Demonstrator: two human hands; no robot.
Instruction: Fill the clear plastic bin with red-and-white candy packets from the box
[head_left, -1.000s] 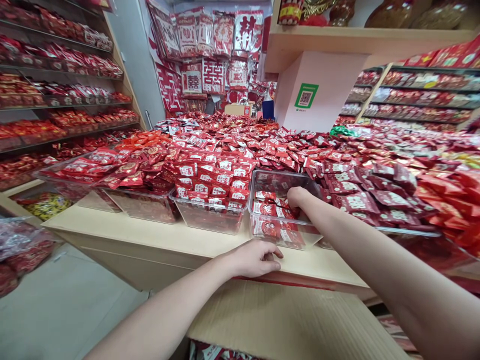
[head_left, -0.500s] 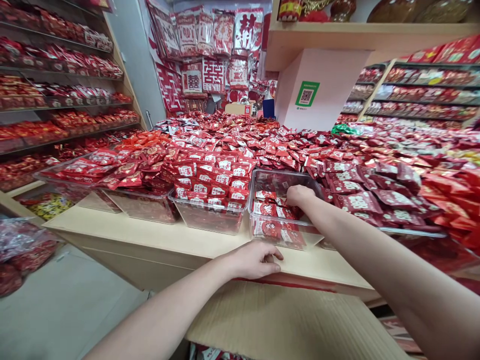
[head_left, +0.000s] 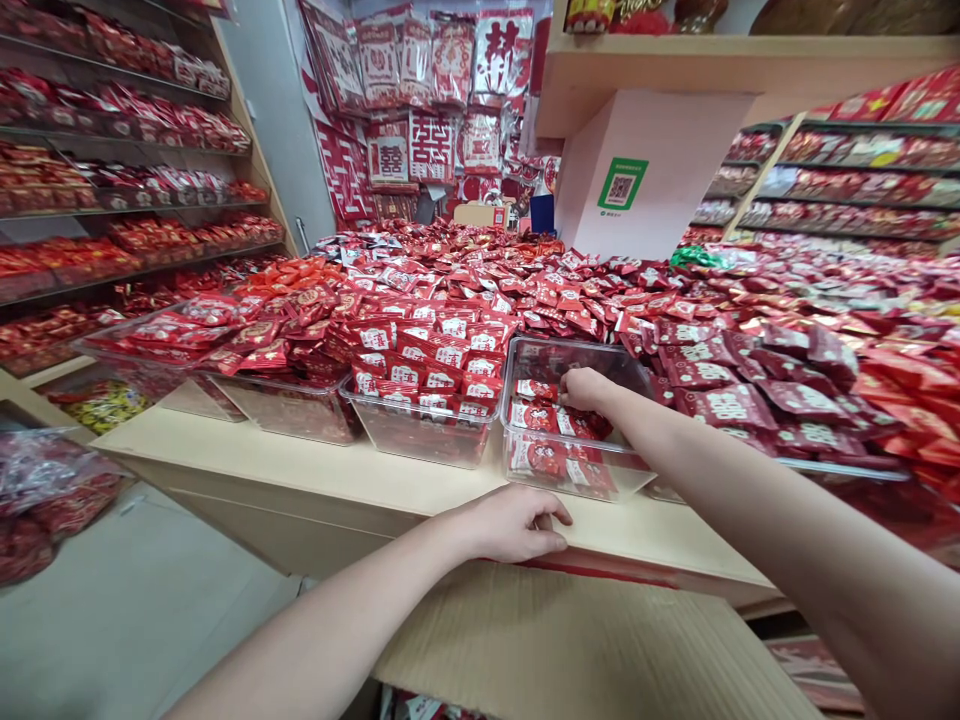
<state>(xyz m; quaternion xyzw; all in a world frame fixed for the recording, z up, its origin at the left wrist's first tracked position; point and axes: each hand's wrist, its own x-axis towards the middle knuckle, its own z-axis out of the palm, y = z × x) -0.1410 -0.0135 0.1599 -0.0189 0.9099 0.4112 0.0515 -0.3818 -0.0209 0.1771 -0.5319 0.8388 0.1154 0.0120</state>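
Note:
My right hand (head_left: 586,388) reaches into a clear plastic bin (head_left: 574,455) on the counter, its fingers curled down and closed at the small red-and-white packets (head_left: 534,415) lying there. Its fingertips are hidden, so what they grip cannot be made out. The packets cover the bin's front and left part in rows, below the rim. My left hand (head_left: 517,522) rests at the counter's front edge, fingers loosely bent and thumb apart, holding nothing. Just below it is a cardboard flap (head_left: 585,630), with more packets (head_left: 427,705) partly visible under its lower edge.
To the left, another clear bin (head_left: 424,440) is heaped with red packets. Maroon packets (head_left: 724,405) fill a bin on the right. Behind them spreads a broad heap of red packets (head_left: 480,265). A white pillar (head_left: 645,180) and overhead shelf (head_left: 720,70) stand beyond. Stocked shelves (head_left: 127,130) line the left.
My right hand has shifted slightly left inside the bin, towards the packets at its left. My left hand keeps its place at the counter edge. The view has shifted slightly.

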